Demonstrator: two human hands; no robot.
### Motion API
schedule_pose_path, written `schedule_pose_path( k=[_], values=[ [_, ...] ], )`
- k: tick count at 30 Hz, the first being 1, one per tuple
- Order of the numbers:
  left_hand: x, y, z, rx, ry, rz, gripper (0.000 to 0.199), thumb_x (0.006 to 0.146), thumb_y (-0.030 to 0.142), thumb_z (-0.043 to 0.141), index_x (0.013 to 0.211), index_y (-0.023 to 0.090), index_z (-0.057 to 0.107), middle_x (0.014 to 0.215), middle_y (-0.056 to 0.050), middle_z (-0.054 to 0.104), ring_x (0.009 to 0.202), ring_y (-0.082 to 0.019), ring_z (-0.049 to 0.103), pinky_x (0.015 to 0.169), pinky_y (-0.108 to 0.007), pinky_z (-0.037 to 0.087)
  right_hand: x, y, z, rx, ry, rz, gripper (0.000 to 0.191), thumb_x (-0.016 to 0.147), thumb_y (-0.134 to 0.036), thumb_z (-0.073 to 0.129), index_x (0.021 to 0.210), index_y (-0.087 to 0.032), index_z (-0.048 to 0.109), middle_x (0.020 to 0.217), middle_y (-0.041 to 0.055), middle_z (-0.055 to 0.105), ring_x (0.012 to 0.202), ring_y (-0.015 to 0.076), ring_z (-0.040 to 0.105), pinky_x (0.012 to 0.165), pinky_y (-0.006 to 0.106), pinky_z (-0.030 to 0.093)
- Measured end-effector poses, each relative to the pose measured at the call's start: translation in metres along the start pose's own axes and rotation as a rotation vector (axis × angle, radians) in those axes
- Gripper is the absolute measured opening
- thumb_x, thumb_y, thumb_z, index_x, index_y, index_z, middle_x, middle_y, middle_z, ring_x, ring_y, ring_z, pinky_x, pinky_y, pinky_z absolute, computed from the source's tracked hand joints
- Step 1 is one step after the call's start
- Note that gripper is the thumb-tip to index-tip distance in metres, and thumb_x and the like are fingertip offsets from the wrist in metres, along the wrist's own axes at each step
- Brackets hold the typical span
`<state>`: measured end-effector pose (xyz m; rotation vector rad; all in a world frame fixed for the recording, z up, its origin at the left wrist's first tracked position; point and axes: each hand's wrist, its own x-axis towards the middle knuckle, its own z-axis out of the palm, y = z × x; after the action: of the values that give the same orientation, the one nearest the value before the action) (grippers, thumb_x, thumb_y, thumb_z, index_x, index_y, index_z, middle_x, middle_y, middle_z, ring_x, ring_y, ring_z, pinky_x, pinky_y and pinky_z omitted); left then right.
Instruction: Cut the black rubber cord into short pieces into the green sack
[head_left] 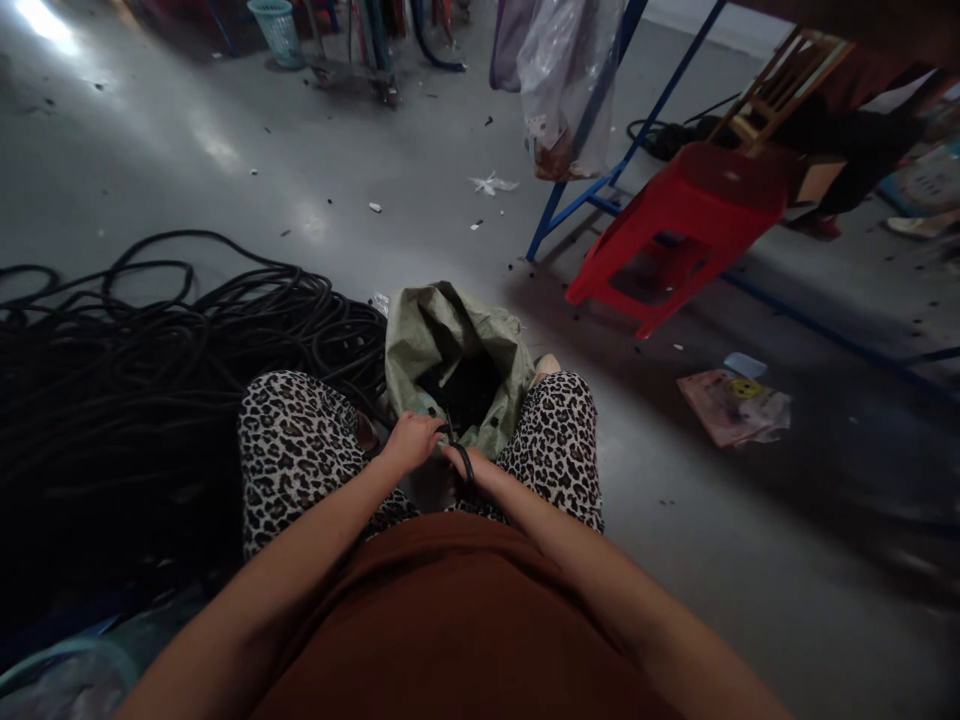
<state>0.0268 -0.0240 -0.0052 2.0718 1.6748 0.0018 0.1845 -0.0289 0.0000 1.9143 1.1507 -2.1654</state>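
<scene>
Between my knees stands a pale green woven sack point(409, 345), its mouth open and dark pieces point(472, 390) lying inside. At the sack's near rim, my left hand point(415, 441) is closed, with its fingertips pinching a short black cord point(463, 461). The cord curves over toward my right hand point(478, 470), which is closed close beside the left. Its fingers are partly hidden, but the cord appears to run through them. A large tangle of black cord point(225, 330) lies on the floor to the left, reaching up to the sack.
A red plastic stool point(675, 220) stands at the right by a blue metal frame point(577, 200) with a clear plastic bag point(562, 90) hanging on it. A flat packet point(731, 405) lies on the floor. Far off is a light-blue basket point(276, 32). A seated person point(847, 120) is at the upper right.
</scene>
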Motion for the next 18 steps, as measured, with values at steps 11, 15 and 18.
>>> schedule_pose_path(
  k=[11, 15, 18],
  values=[
    [0.001, -0.011, 0.006, -0.030, 0.043, -0.018, 0.033, 0.098, 0.025, 0.053, 0.126, 0.020, 0.071, 0.120, -0.013, 0.077, 0.115, -0.028, 0.069, 0.105, -0.044, 0.047, -0.001, -0.002, -0.003, 0.050, -0.001, 0.054, 0.036, 0.104, -0.039, 0.048, 0.080, -0.015, 0.057, 0.049, -0.0008, 0.053, 0.035, 0.0140, 0.054, 0.035, 0.020, 0.044],
    [-0.002, -0.014, -0.001, -0.031, 0.097, -0.044, 0.034, 0.097, 0.024, 0.053, 0.126, 0.022, 0.070, 0.127, -0.011, 0.075, 0.123, -0.027, 0.065, 0.109, -0.042, 0.045, 0.002, -0.002, -0.004, 0.132, 0.031, 0.092, 0.036, 0.104, -0.039, 0.048, 0.078, -0.016, 0.056, 0.048, -0.0020, 0.051, 0.034, 0.0120, 0.051, 0.034, 0.019, 0.043],
    [-0.002, -0.014, -0.005, -0.027, 0.099, -0.067, 0.033, 0.096, 0.021, 0.054, 0.124, 0.024, 0.072, 0.126, -0.009, 0.075, 0.123, -0.026, 0.065, 0.111, -0.044, 0.044, 0.003, -0.002, -0.004, 0.161, 0.053, 0.086, 0.032, 0.103, -0.036, 0.049, 0.078, -0.016, 0.054, 0.049, -0.0023, 0.052, 0.035, 0.0112, 0.051, 0.036, 0.018, 0.044]
  ],
)
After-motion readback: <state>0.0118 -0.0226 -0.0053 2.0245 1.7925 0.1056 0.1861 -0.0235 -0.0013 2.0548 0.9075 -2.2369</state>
